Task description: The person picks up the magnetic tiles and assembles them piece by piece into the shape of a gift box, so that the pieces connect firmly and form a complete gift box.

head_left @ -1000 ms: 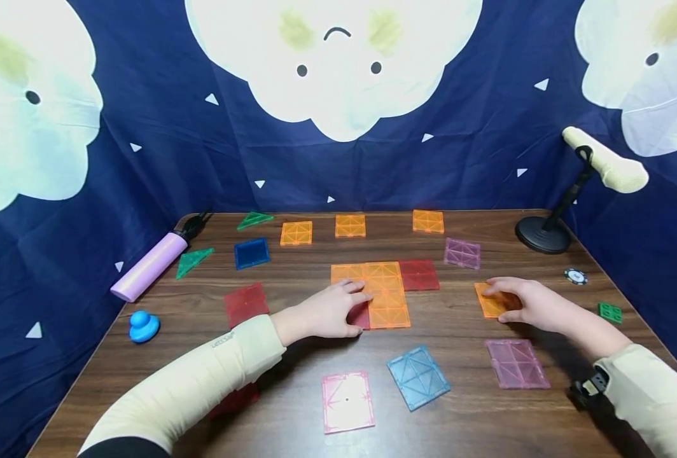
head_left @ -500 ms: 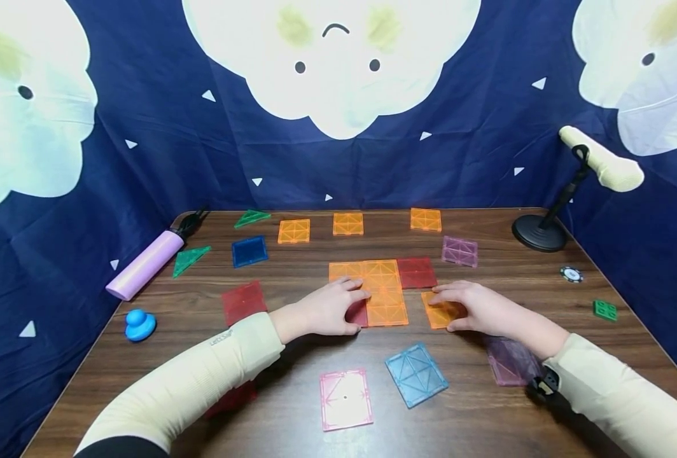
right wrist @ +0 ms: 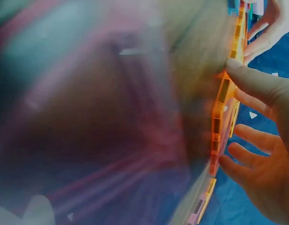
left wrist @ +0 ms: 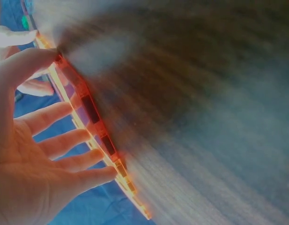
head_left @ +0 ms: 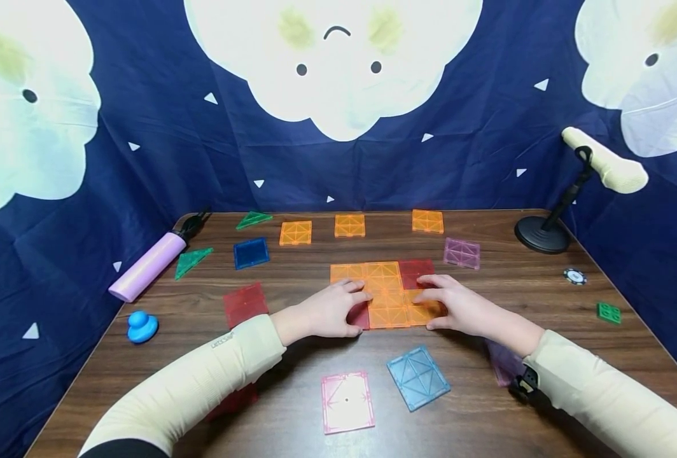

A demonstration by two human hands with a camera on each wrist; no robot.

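While fingers (head_left: 427,280) press, translucent square orange tile (head_left: 421,312) (ridged) lies flat.

Orange square tile (head_left: 424,312) lies flat (translucent), touching the joined tiles (head_left: 381,292).

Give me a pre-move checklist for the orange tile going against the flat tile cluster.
1. Right hand on the orange tile: ok.
2. Left hand steadying the tile cluster: ok, fingers rest on its left side.
3. Orange tile meets the cluster's right edge: looks ok, seam partly hidden by fingers.
4. Tile lying flat on the table: ok.
5. Magnets joined: cannot tell.
6. Blue tile apart from the cluster: ok.
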